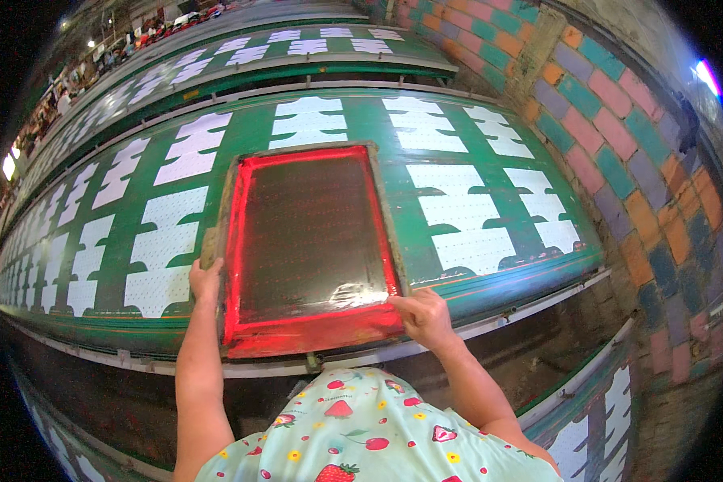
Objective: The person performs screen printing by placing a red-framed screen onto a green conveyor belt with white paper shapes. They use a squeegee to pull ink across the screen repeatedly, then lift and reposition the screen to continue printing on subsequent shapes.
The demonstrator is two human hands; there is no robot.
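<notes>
Here: framed screen (309, 233); left grip (206, 280) closed on its left edge, right grip (426, 317) on lower-right corner; dotted pieces (171, 229) leftward, seemingly printed.

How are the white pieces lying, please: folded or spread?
Spread: the white pieces lie flat on the green table, their notched outlines showing.

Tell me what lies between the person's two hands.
In the head view, the red-bordered framed screen lies between the left hand and the right hand.
</notes>
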